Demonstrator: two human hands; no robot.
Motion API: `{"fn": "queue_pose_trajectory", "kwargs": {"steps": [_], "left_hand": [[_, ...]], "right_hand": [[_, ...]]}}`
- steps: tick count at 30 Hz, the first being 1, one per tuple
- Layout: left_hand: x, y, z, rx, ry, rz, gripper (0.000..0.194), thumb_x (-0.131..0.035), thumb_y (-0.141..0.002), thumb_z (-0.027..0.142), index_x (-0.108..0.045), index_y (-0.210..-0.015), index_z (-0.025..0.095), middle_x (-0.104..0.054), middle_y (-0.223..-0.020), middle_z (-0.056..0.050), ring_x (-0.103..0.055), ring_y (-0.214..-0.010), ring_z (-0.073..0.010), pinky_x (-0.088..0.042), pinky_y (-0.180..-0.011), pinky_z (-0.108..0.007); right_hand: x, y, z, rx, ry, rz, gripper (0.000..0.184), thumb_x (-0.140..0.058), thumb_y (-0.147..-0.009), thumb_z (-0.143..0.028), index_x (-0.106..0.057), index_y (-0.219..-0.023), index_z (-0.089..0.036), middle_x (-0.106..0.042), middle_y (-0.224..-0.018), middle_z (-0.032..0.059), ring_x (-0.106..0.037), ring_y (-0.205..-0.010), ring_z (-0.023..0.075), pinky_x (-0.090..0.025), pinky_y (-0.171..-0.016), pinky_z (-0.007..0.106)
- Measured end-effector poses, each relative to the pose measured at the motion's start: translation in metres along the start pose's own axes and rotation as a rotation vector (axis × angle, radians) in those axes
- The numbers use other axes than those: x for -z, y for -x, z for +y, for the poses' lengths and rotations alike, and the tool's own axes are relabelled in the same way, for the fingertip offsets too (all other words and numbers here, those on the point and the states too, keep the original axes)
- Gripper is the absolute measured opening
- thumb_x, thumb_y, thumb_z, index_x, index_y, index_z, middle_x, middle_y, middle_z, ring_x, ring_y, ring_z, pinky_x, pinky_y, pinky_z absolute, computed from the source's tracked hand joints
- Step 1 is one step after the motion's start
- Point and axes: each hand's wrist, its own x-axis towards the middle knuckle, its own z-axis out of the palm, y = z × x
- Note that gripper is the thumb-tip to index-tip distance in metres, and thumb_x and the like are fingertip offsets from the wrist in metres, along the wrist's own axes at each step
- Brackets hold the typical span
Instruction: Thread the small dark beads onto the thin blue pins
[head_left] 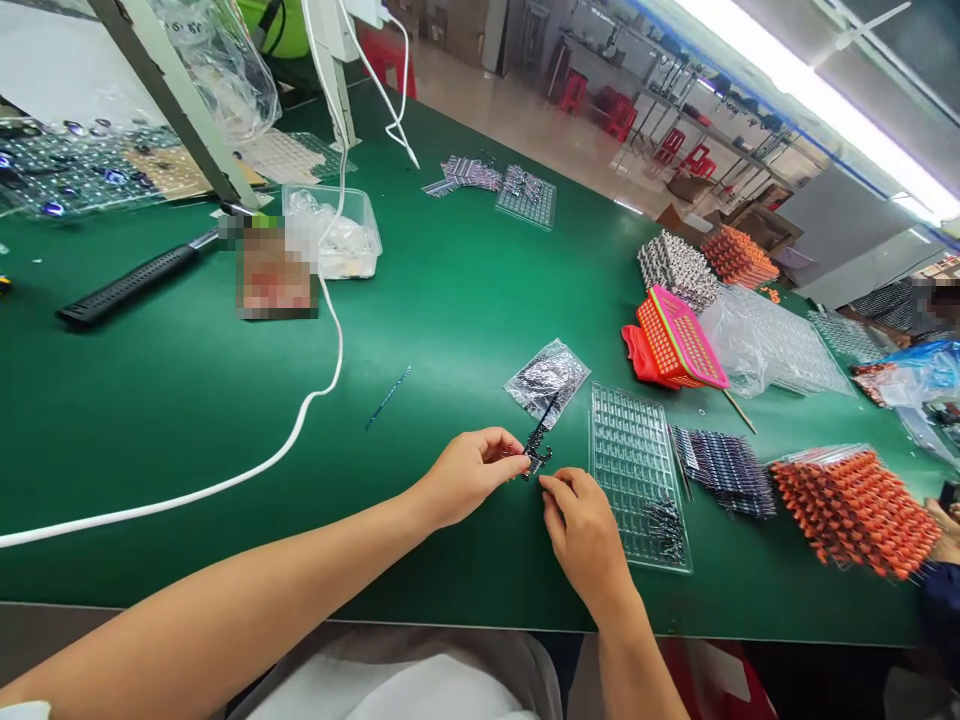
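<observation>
My left hand (476, 478) pinches a small dark part with thin prongs (537, 450) between thumb and fingertips. Close by on the right, my right hand (586, 530) has its thumb and fingers pressed together just below that part; what they hold, if anything, is too small to make out. Just beyond the hands lies a clear plastic bag (551, 375) of small dark pieces. Beside my right hand is a clear compartment tray (628, 450), with a cluster of thin dark pieces (665, 530) at its near right corner.
On the green table (450, 300), a thin blue strip (388, 397) lies left of the hands. A white cable (289, 445) crosses the left side near a hammer (135, 285) and clear box (356, 235). Stacked orange pieces (855, 510) and a basket (679, 340) stand right.
</observation>
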Motion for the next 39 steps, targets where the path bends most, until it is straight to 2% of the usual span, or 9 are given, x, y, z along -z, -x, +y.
{"fn": "queue_pose_trajectory", "kwargs": {"steps": [4, 8, 18, 28, 32, 34, 36, 39], "left_hand": [[0.0, 0.001, -0.003, -0.002, -0.013, -0.014, 0.014, -0.07, -0.078, 0.028, -0.062, -0.08, 0.017, -0.069, -0.077, -0.001, -0.061, -0.073, -0.0146, -0.045, -0.073, -0.027], [0.0, 0.001, -0.005, 0.004, -0.044, -0.023, 0.014, -0.069, -0.08, 0.029, -0.063, -0.081, 0.017, -0.071, -0.081, -0.002, -0.064, -0.079, -0.0165, -0.045, -0.076, -0.028], [0.0, -0.001, -0.007, 0.004, -0.042, -0.018, 0.015, -0.069, -0.078, 0.031, -0.062, -0.08, 0.018, -0.07, -0.081, -0.003, -0.065, -0.08, -0.0179, -0.047, -0.078, -0.03], [-0.001, 0.0, -0.003, 0.001, -0.044, -0.002, 0.013, -0.069, -0.077, 0.029, -0.063, -0.078, 0.017, -0.069, -0.078, -0.002, -0.064, -0.078, -0.0176, -0.048, -0.075, -0.029], [-0.002, 0.002, -0.002, -0.001, -0.068, -0.001, 0.013, -0.07, -0.076, 0.029, -0.063, -0.078, 0.017, -0.069, -0.077, -0.002, -0.064, -0.075, -0.0172, -0.048, -0.071, -0.028], [-0.002, 0.002, -0.003, -0.003, -0.093, -0.002, 0.014, -0.069, -0.077, 0.03, -0.064, -0.078, 0.017, -0.07, -0.077, -0.002, -0.065, -0.075, -0.0174, -0.048, -0.072, -0.029], [-0.002, 0.003, -0.004, -0.002, -0.111, -0.014, 0.014, -0.069, -0.078, 0.03, -0.064, -0.079, 0.017, -0.072, -0.083, -0.004, -0.067, -0.08, -0.0193, -0.05, -0.077, -0.031], [-0.004, 0.008, -0.003, -0.013, -0.079, -0.074, 0.013, -0.07, -0.079, 0.028, -0.063, -0.08, 0.017, -0.074, -0.098, -0.008, -0.068, -0.1, -0.0249, -0.051, -0.089, -0.035]], "right_hand": [[0.008, 0.013, 0.0, -0.075, -0.115, 0.017, 0.02, -0.049, -0.094, -0.013, -0.064, -0.107, -0.018, -0.062, -0.098, 0.0084, -0.061, -0.089, 0.0214, -0.051, -0.079, 0.036], [0.008, 0.012, -0.001, -0.132, -0.132, 0.045, 0.016, -0.049, -0.095, -0.015, -0.063, -0.103, -0.019, -0.062, -0.093, 0.0068, -0.061, -0.085, 0.0205, -0.05, -0.076, 0.035], [0.0, -0.004, -0.002, -0.087, -0.076, -0.012, 0.016, -0.051, -0.094, -0.014, -0.066, -0.1, -0.017, -0.062, -0.091, 0.0075, -0.06, -0.083, 0.0206, -0.05, -0.077, 0.034], [-0.007, -0.008, -0.004, 0.037, 0.081, 0.031, 0.018, -0.048, -0.095, -0.013, -0.066, -0.098, -0.017, -0.063, -0.088, 0.0083, -0.059, -0.082, 0.021, -0.048, -0.074, 0.035], [-0.013, -0.013, -0.003, 0.036, 0.121, 0.064, 0.018, -0.048, -0.094, -0.014, -0.064, -0.089, -0.017, -0.06, -0.081, 0.0069, -0.056, -0.077, 0.0205, -0.046, -0.07, 0.034], [-0.012, -0.014, -0.004, -0.005, 0.054, 0.093, 0.017, -0.049, -0.093, -0.015, -0.063, -0.083, -0.018, -0.058, -0.078, 0.0053, -0.055, -0.073, 0.0192, -0.046, -0.069, 0.033], [-0.006, -0.012, -0.008, -0.08, -0.112, 0.126, 0.014, -0.051, -0.091, -0.015, -0.062, -0.082, -0.019, -0.057, -0.077, 0.0033, -0.054, -0.07, 0.0168, -0.046, -0.067, 0.031], [0.011, -0.005, -0.016, -0.2, -0.374, 0.184, 0.011, -0.054, -0.091, -0.017, -0.061, -0.084, -0.02, -0.058, -0.078, 0.0013, -0.054, -0.067, 0.0142, -0.046, -0.063, 0.028]]}}
